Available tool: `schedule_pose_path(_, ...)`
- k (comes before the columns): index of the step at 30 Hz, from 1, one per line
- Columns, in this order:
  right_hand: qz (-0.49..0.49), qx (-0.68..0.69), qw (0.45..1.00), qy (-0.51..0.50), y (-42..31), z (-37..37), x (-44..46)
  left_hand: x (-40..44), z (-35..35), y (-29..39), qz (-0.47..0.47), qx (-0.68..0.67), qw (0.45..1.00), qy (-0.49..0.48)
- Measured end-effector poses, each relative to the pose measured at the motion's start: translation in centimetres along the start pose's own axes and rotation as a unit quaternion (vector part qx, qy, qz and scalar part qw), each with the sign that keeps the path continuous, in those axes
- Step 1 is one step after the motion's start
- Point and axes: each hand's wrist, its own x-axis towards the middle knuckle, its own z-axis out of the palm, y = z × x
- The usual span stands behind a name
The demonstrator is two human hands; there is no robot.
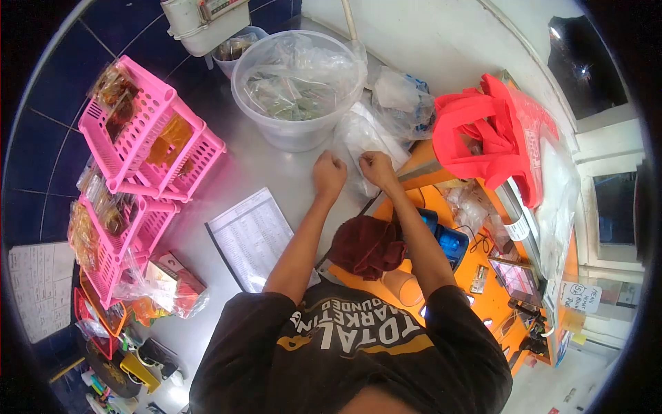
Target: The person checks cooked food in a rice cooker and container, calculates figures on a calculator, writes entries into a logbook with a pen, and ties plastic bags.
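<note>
My left hand [329,172] and my right hand [378,168] are both closed, side by side over the metal counter, a short gap between them. Thin clear plastic, which looks like a plastic bag [353,160], spans the gap and is pinched in the fingers of both. Just beyond my hands lies a stack of white plastic bags [369,134]. A large translucent tub [296,132] stands ahead of my left hand, with clear bags and something green inside. Another clear bag with blue print [407,103] rests past my right hand.
Pink stacked baskets [148,162] with packets stand at the left. A printed sheet on a clipboard [249,238] lies by my left forearm. To the right are a red tote bag [483,131], an orange table [448,276], a blue container [448,245] and a dark red cloth [369,248].
</note>
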Motion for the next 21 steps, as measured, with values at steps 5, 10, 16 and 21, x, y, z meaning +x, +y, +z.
schedule_pose_path(5, -0.054, -0.102, 0.993, 0.004, 0.6, 0.2, -0.2, -0.8, 0.5, 1.8, 0.198, 0.044, 0.973, 0.107)
schedule_pose_path(10, -0.011, -0.036, 0.999, 0.024, -2.0, -1.0, -1.6, 0.1, 0.9, 5.1, 0.012, -0.013, 0.999, -0.048)
schedule_pose_path(16, -0.034, 0.003, 0.999, 0.018, -1.1, -0.9, -1.7, 2.7, 2.6, 0.9, 0.096, 0.118, 0.988, -0.034)
schedule_pose_path(21, -0.032, -0.013, 0.999, 0.034, -0.1, -0.4, -1.5, 1.8, 1.4, 1.5, -0.04, -0.041, 0.996, -0.075)
